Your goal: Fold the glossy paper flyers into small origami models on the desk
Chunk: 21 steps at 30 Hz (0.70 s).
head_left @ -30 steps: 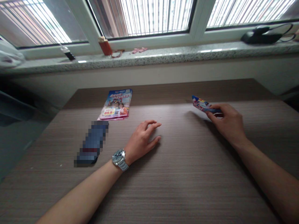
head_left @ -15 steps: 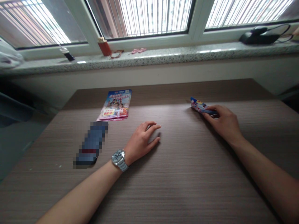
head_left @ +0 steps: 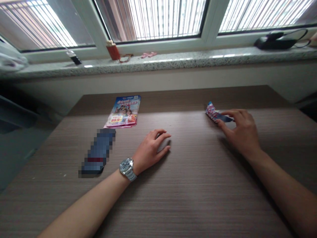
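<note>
1. Right hand [head_left: 244, 134]: thumb and index finger nearly together, lightly pinching a folded leaflet [head_left: 211, 113]; remaining fingers curved, partly hidden. Grip force: can't tell.
2. Folded leaflet: toward the far right of the table [head_left: 178, 195], tilted, printed end sticking out left of the fingertips. Whether its lower edge touches the wood is unclear.
3. Left hand [head_left: 151, 148]: lies mid-table, fingers loosely bent, thumb spread apart, holding nothing. Watch [head_left: 126, 167] on wrist.
4. Nearby: leaflet stack [head_left: 123, 112] beyond the left hand; pixelated dark slab [head_left: 99, 153], probably a phone, just nearer than the stack.
5. Risk: leaflet looks springy, so folds could pop open if the pinch loosens.
6. Risk: squeezing too hard could crush or crease thin paper.
7. Risk: only one hand on it, so it could twist or tip around the pinch point.
8. Risk: left forearm swinging outward could nudge the slab.
</note>
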Motion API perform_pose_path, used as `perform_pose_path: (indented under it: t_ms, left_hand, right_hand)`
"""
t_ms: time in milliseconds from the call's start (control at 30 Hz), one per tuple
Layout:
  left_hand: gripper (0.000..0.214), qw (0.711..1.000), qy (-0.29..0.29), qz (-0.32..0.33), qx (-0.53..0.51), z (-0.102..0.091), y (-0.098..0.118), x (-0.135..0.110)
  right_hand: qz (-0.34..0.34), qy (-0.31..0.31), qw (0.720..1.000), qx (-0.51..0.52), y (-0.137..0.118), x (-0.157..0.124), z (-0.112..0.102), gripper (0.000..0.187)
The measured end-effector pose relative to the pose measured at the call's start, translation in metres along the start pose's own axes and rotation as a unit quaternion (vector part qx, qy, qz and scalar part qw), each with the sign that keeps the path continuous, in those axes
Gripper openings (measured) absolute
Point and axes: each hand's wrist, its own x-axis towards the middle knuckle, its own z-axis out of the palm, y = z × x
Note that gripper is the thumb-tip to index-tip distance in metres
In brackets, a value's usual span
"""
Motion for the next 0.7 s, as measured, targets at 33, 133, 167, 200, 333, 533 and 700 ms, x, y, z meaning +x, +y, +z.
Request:
perform_pose_path:
  t_ms: [33,133,167,200,333,533,700]
  left_hand:
    - [0.038,1.0,-0.002,0.0,0.0,0.0,0.0,0.0]
    - [0.035,1.0,-0.01,0.0,0.002,-0.001,0.001,0.0]
    - [0.035,1.0,-0.011,0.0,0.003,-0.001,0.001,0.0]
    - [0.035,1.0,-0.011,0.0,0.004,-0.001,0.001,0.0]
    - [0.033,1.0,-0.012,0.003,0.005,0.0,0.0,0.0]
    - [0.03,1.0,-0.006,0.01,0.011,0.001,0.001,0.0]
    - [0.029,1.0,-0.008,0.009,0.011,0.0,0.001,0.001]
  right_hand:
    - [-0.009,0.01,1.0,-0.001,-0.004,-0.001,-0.001,0.026]
    - [-0.025,-0.021,0.999,0.038,-0.017,-0.004,-0.003,0.019]
    - [-0.028,-0.04,0.997,0.06,-0.021,-0.005,-0.003,0.016]
    - [-0.036,-0.062,0.994,0.081,-0.026,-0.007,-0.003,0.014]
    - [-0.084,-0.168,0.969,0.161,-0.043,-0.014,-0.001,0.01]
    - [-0.12,-0.23,0.943,0.21,-0.066,-0.024,0.004,0.012]
    - [-0.12,-0.257,0.929,0.238,-0.071,-0.029,0.009,0.012]
